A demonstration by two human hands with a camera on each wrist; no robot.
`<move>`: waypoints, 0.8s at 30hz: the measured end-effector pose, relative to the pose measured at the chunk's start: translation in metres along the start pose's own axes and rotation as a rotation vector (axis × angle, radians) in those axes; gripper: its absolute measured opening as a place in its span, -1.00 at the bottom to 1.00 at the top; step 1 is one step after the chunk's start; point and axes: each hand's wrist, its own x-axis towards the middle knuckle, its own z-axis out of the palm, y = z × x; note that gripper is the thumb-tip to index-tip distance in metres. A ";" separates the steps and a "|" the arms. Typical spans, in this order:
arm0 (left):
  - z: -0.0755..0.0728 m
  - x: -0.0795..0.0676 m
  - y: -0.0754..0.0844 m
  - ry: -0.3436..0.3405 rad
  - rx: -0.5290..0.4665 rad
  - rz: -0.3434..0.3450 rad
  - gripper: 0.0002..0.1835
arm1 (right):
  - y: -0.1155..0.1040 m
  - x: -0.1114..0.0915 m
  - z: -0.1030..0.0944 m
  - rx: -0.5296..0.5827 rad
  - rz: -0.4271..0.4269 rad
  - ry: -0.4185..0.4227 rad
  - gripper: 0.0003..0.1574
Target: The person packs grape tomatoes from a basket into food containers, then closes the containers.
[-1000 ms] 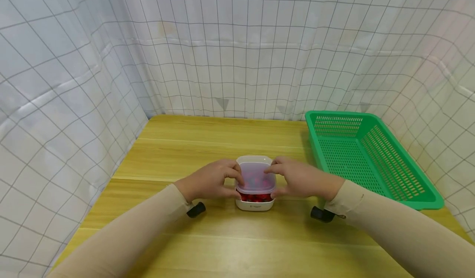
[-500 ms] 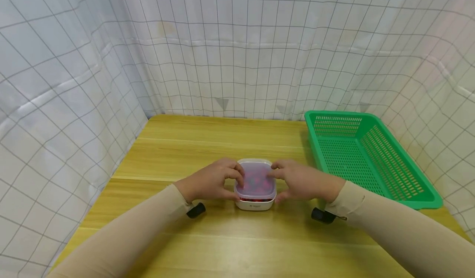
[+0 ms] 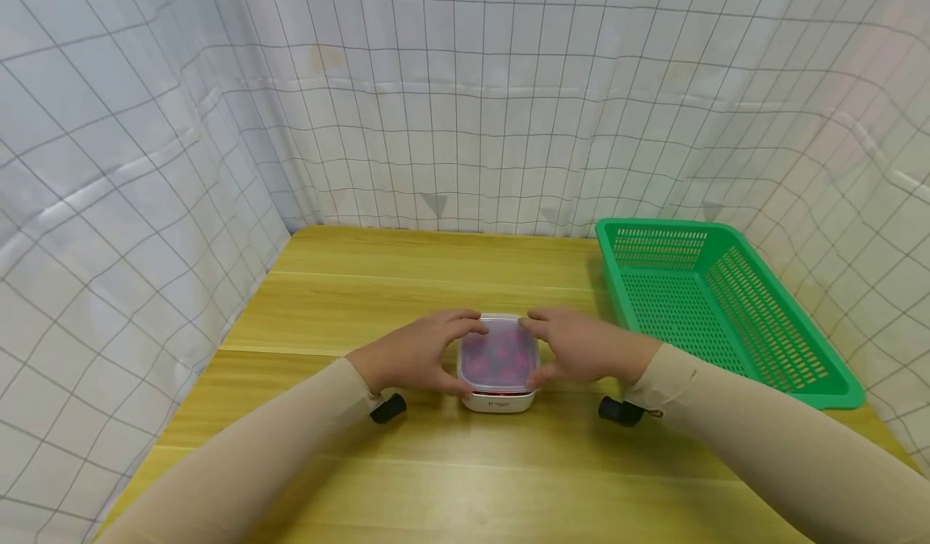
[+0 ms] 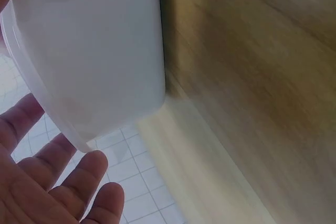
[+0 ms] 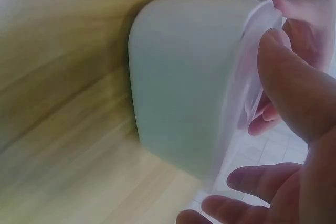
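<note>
A white plastic food container (image 3: 500, 403) stands on the table in the head view. Its translucent lid (image 3: 498, 356) lies over it, with red contents showing through and a thin red gap at the front. On the left side my left hand (image 3: 421, 354) has its thumb at the lid's front corner and its fingers at the back edge. My right hand (image 3: 581, 346) mirrors it on the right side. In the right wrist view the right thumb (image 5: 294, 77) lies by the lid's rim, its other fingers spread apart. Left fingertips (image 4: 92, 163) touch or nearly touch the rim.
A green plastic basket (image 3: 672, 310) with slotted sides stands at the right of the wooden table (image 3: 407, 278). White gridded curtains (image 3: 501, 124) enclose the table at the back and both sides. Black wrist devices (image 3: 388, 408) sit under the sleeves.
The lid has come down over the container, and the red gap at its front has narrowed. Both hands have shifted slightly, their fingers moving toward the lid's back corners.
</note>
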 end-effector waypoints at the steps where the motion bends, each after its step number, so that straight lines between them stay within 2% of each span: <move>1: 0.000 0.000 0.000 -0.008 -0.007 -0.006 -0.05 | 0.000 0.001 0.000 -0.005 -0.002 -0.010 0.25; 12: 0.000 -0.001 0.005 -0.017 -0.021 -0.023 0.02 | -0.003 0.001 0.000 0.006 0.012 -0.043 0.28; 24: -0.003 -0.003 0.005 -0.051 -0.014 -0.043 0.08 | 0.000 0.000 0.001 0.000 -0.031 -0.014 0.17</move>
